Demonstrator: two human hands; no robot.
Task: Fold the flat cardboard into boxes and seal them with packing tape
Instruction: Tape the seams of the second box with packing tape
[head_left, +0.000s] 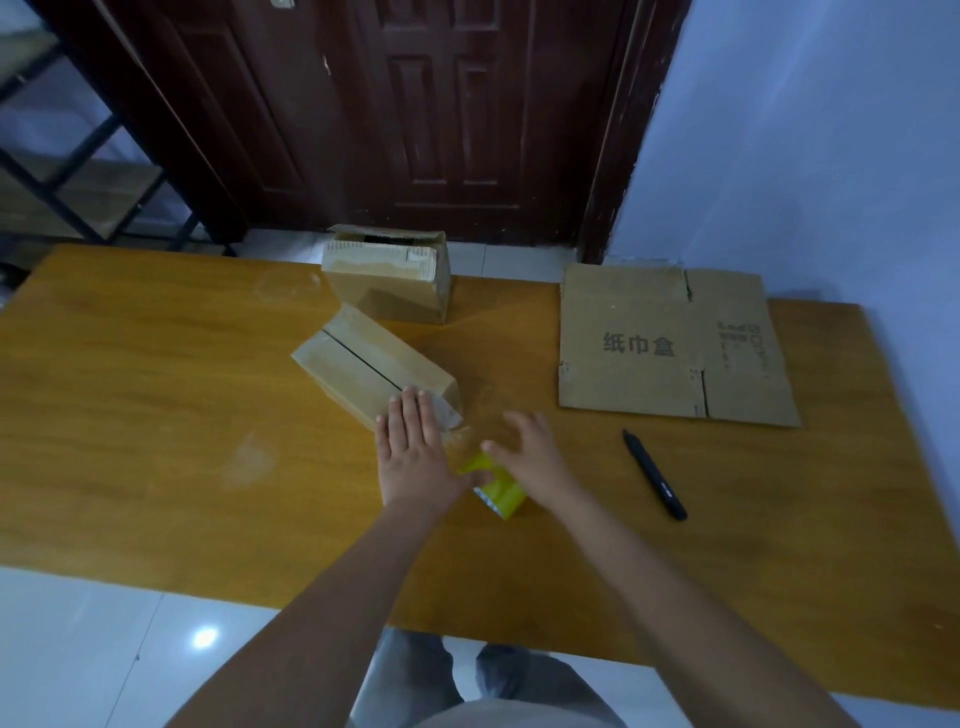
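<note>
Head view: the left hand (410, 447) lies flat, fingers straight, pressing the near end of the small folded brown cardboard box (371, 371) on the orange-brown wooden worktop (156, 415); the box's long axis runs diagonally from that hand up and away to the left. The right hand (524, 457), blurred, holds the yellow-cored roll of clear packing tape (498, 493) just beside the box's near end, though its exact finger hold cannot be told. Judged from this, the seam lies ahead and left of the roll, the left hand being nearer; a flat printed cardboard sheet (670, 348) waits well apart to the right.

Dark panelled door (415, 104), pale walls (831, 130), perhaps shelving (67, 171) leftward
</note>
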